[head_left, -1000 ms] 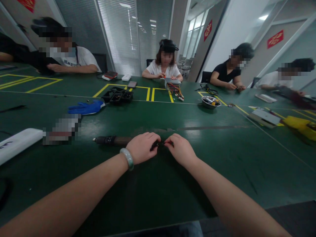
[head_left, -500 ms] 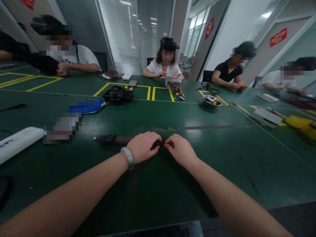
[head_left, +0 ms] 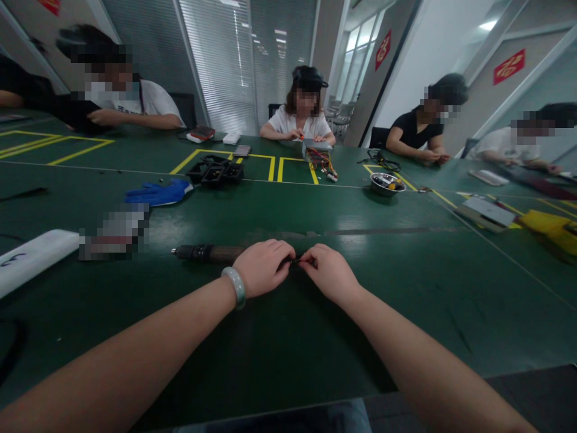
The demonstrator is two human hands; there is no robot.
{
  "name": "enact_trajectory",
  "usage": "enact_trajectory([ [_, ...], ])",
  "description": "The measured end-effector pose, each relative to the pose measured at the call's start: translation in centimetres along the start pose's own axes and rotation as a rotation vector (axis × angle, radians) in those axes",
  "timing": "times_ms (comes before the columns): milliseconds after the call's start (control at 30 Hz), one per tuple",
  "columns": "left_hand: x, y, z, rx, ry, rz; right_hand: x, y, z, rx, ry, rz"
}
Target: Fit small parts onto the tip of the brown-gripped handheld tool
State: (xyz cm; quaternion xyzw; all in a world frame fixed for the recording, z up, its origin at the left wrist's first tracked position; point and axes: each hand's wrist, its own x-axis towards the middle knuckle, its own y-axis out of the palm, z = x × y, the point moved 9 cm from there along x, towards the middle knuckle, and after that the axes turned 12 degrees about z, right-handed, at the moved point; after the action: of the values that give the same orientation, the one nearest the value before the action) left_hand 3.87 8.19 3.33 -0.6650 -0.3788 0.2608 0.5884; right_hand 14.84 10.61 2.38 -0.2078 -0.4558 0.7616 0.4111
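My left hand (head_left: 262, 267), with a pale bangle at the wrist, is closed around a small dark piece near the middle of the green table (head_left: 342, 349). My right hand (head_left: 331, 273) meets it from the right, thumb and forefinger pinched at the end of the same piece. Fingers cover most of that piece, so its shape is unclear. Just left of my left hand, an electric screwdriver (head_left: 210, 254) lies flat, its bit pointing left; its right end is hidden behind the hand.
On the left lie a blue glove (head_left: 160, 192), a phone-like object (head_left: 115, 234) and a white case (head_left: 38, 258). Black plastic parts (head_left: 216, 171) and a metal bowl (head_left: 387, 184) of small items stand farther back. Several people sit across the table, one beside a wired metal box (head_left: 315, 147).
My hands have barely moved, and less of the dark piece shows between them. At the far left, the seated person's hand has shifted left.
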Motion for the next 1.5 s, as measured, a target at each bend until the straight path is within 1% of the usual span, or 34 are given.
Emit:
enact_trajectory([
  [700,0.07,0.33,0.41,-0.015,0.004,0.018,0.01,0.17,0.04,-0.005,-0.003,0.038],
  [900,0.1,0.25,0.31,-0.014,0.012,0.012,0.12,0.34,-0.08,-0.004,-0.006,0.029],
  [1167,0.29,0.4,0.49,-0.026,0.007,0.018,0.33,0.32,-0.39,0.012,0.008,-0.014],
  [1333,0.33,0.46,0.61,-0.023,-0.01,0.016,0.27,0.4,0.21,-0.042,-0.025,0.009],
  [1500,0.22,0.53,0.58,-0.03,0.001,0.016,0.33,0.43,0.08,-0.039,-0.021,0.035],
])
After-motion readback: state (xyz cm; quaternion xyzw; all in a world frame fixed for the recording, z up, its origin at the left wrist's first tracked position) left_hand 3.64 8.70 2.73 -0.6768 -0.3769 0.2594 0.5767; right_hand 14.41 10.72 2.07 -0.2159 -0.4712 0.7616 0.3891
